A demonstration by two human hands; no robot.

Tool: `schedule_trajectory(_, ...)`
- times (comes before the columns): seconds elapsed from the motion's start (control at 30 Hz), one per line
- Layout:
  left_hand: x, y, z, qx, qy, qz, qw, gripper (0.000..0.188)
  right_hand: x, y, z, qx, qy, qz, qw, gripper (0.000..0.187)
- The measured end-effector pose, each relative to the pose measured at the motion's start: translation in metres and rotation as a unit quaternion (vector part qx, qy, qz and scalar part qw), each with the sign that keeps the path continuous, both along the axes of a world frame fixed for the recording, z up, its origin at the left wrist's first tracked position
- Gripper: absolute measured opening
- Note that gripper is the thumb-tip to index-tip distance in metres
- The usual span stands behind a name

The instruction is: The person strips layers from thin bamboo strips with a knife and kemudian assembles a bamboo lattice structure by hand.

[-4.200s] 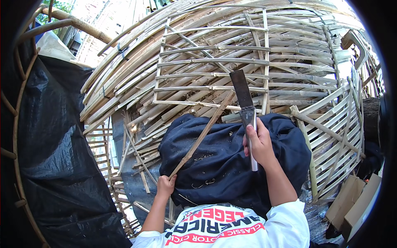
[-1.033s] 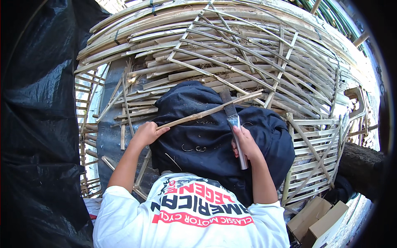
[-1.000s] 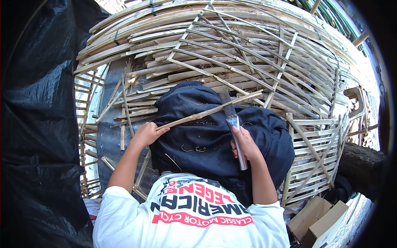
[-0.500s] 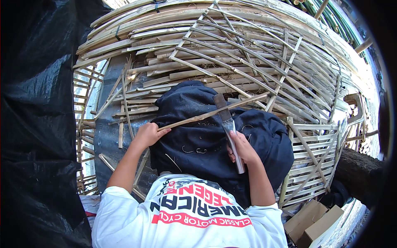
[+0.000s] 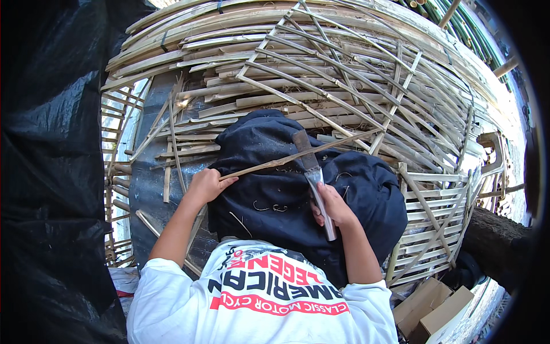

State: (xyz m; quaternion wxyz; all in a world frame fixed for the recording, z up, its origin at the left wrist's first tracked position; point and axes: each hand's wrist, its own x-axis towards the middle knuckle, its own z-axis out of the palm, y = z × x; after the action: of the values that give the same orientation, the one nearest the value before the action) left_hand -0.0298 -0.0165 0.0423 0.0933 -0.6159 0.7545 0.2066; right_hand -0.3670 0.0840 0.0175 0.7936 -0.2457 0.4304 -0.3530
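Note:
My left hand (image 5: 205,186) is closed around the near end of a thin bamboo strip (image 5: 258,167). The strip slants up to the right across my lap, which a dark cloth (image 5: 258,198) covers. In my right hand (image 5: 333,205) is a knife (image 5: 314,172) with a silvery, tube-like handle and a short, dark, square-ended blade. Its blade points up and away, crossing the strip near the middle; whether they touch I cannot tell. A few curled shavings (image 5: 279,208) lie on the cloth below the strip.
Ahead lies a broad stack of split bamboo (image 5: 246,103), with a lattice frame of bamboo strips (image 5: 321,86) on top. A slatted bamboo panel (image 5: 429,223) stands at right, above an open cardboard box (image 5: 429,307). Black plastic sheeting (image 5: 51,160) hangs at left.
The view has shifted slightly. The knife blade has moved a little to the left along the strip; my left hand keeps its hold in nearly the same place.

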Motion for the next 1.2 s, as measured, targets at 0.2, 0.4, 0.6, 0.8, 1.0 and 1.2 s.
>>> schedule_trajectory(0.2, 0.0, 0.002, -0.004, -0.016, 0.012, 0.007, 1.0, 0.078, 0.009, -0.004, -0.005, -0.079, 0.202, 0.011, 0.976, 0.04)
schedule_trajectory(0.4, -0.001, 0.007, -0.003, -0.044, 0.001, 0.001, 0.999, 0.078, 0.013, -0.002, -0.001, 0.015, 0.063, 0.019, 0.998, 0.042)
schedule_trajectory(0.6, -0.003, 0.006, 0.002, -0.047, -0.005, -0.006, 0.999, 0.078, 0.01, -0.004, -0.006, 0.051, -0.002, 0.037, 0.998, 0.045)
schedule_trajectory(0.8, -0.002, 0.01, -0.006, -0.075, 0.009, -0.01, 0.997, 0.077, 0.029, 0.0, -0.007, -0.071, 0.231, 0.005, 0.97, 0.045)
schedule_trajectory(1.0, -0.003, 0.012, -0.004, -0.058, 0.01, 0.019, 0.998, 0.075, 0.037, -0.001, -0.005, 0.002, 0.141, 0.006, 0.99, 0.05)
schedule_trajectory(1.2, -0.004, 0.01, -0.003, -0.08, 0.007, 0.008, 0.997, 0.074, 0.028, -0.002, -0.012, 0.082, 0.041, 0.02, 0.996, 0.056)
